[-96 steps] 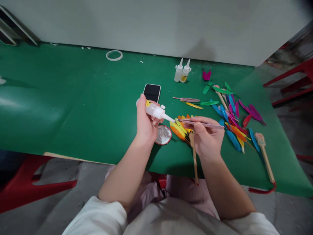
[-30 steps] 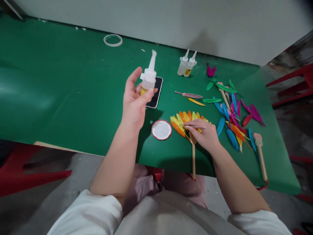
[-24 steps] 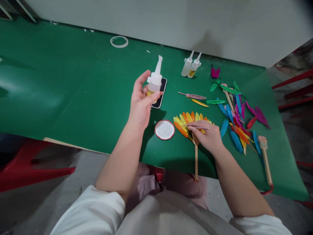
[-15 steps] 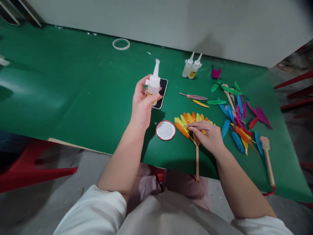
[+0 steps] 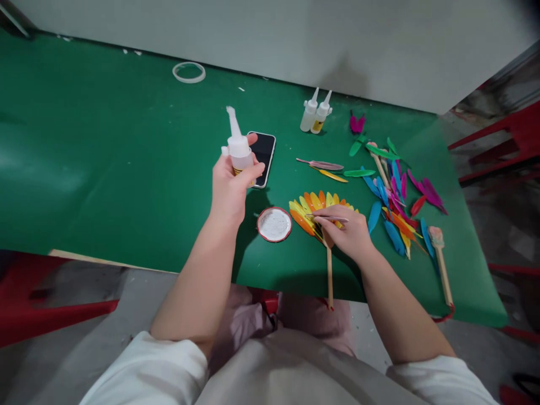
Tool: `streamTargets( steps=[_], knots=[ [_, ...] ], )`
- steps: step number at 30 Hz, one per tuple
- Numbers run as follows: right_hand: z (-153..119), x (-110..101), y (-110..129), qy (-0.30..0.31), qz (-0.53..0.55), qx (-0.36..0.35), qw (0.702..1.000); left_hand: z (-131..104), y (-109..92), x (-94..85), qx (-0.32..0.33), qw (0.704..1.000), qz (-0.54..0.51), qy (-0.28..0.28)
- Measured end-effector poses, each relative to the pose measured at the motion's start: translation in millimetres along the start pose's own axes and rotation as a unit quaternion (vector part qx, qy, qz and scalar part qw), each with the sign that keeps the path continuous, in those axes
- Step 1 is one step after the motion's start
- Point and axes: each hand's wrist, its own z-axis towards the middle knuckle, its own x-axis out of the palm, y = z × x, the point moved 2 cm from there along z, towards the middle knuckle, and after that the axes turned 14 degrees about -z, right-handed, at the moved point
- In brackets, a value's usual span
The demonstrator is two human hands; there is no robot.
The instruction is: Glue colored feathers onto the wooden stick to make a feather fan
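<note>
My left hand (image 5: 233, 183) is wrapped round a white glue bottle (image 5: 239, 149), held upright above the table with its nozzle leaning a little left. In my right hand (image 5: 349, 232) is a pair of tweezers (image 5: 331, 218), pinched between thumb and fingers. The tweezers' tips touch or hover just over a fan of yellow and orange feathers (image 5: 302, 212); which of the two I cannot tell. A wooden handle (image 5: 329, 278) runs from the fan past the table's near edge. My right hand hides the fan's right part. A red-rimmed lid (image 5: 274, 225) with white residue lies between my hands.
A phone (image 5: 265, 152) lies behind the held bottle. Two more glue bottles (image 5: 315, 115) stand near the wall. Loose colored feathers (image 5: 396, 185) and another wooden handle (image 5: 442, 270) cover the right side of the green table (image 5: 118, 169). A tape ring (image 5: 189, 73) lies far back.
The glue bottle in my left hand has shifted left relative to the phone and tilts more to the left. My right hand stays at the feather fan. The whole view has turned slightly.
</note>
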Motion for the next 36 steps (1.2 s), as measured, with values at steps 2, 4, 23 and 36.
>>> streamTargets(
  steps=[2,4,23,36],
  knots=[
    [0,1,0,0.005,-0.003,0.001,1.0,0,0,-0.1,0.005,1.0,0.01,0.003],
    [0,1,-1,0.01,-0.003,0.003,1.0,0,0,0.0,0.01,1.0,0.025,0.007],
    [1,4,0,0.024,-0.014,0.009,1.0,-14,10,12.2,-0.007,0.959,0.233,0.162],
    [1,4,-1,0.033,-0.018,0.014,0.999,-28,13,24.7,-0.058,0.861,0.389,0.324]
  ],
)
